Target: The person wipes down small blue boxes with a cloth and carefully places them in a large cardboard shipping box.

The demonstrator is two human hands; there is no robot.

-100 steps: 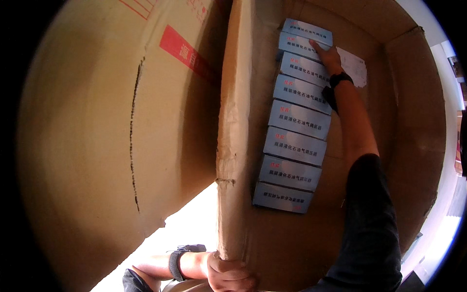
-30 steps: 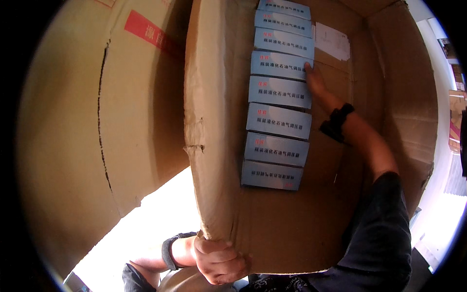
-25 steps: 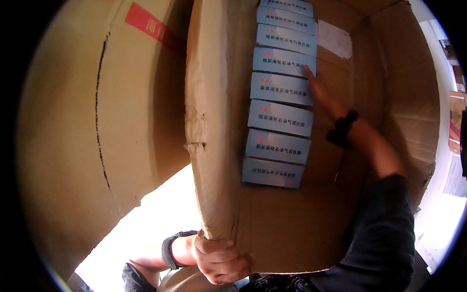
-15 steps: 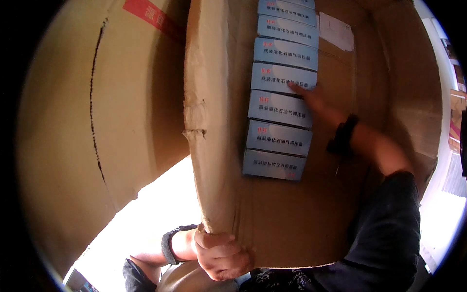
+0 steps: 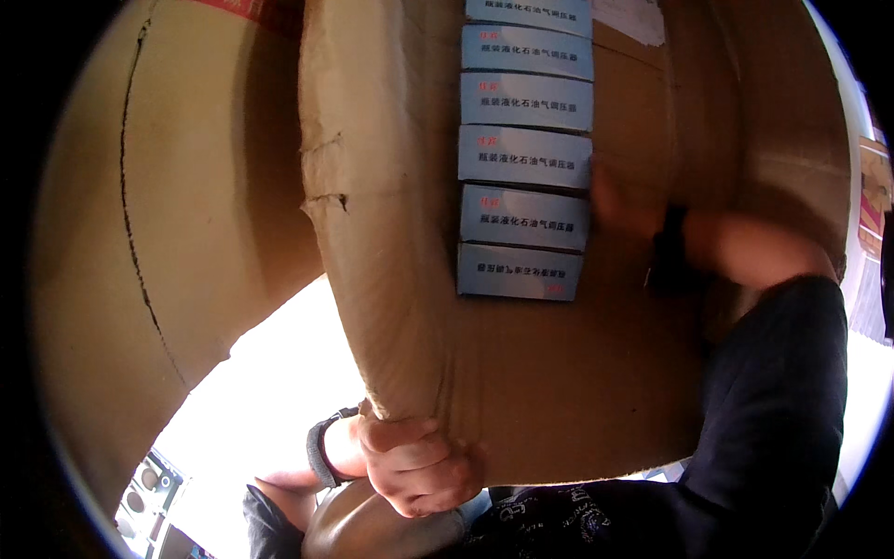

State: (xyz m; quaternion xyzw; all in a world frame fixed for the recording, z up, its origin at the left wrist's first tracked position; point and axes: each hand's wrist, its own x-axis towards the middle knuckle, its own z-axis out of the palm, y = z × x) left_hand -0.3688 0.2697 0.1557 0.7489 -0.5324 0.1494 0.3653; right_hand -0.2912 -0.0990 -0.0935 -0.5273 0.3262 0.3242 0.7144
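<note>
A large open cardboard carton (image 5: 559,391) fills the middle of the view. Inside it, several small pale-blue boxes (image 5: 524,158) stand in a single column against its left side, printed faces toward me. My left hand (image 5: 419,466) is closed round the carton's near left corner edge. Inside the carton, my right hand (image 5: 622,207) is beside the right ends of the nearer blue boxes. Shadow and blur hide its fingers, so I cannot tell whether it touches a box. A dark band circles each wrist.
Another big carton (image 5: 93,242) with a black line down its side and a red strip rises at the left. A pale paper sheet (image 5: 633,19) lies inside the open carton at the far end. Shelves with brown boxes (image 5: 873,182) show at the far right.
My right hand has drawn back from over the boxes to their right side. The column and carton sit farther up and left in view. My left hand keeps its hold.
</note>
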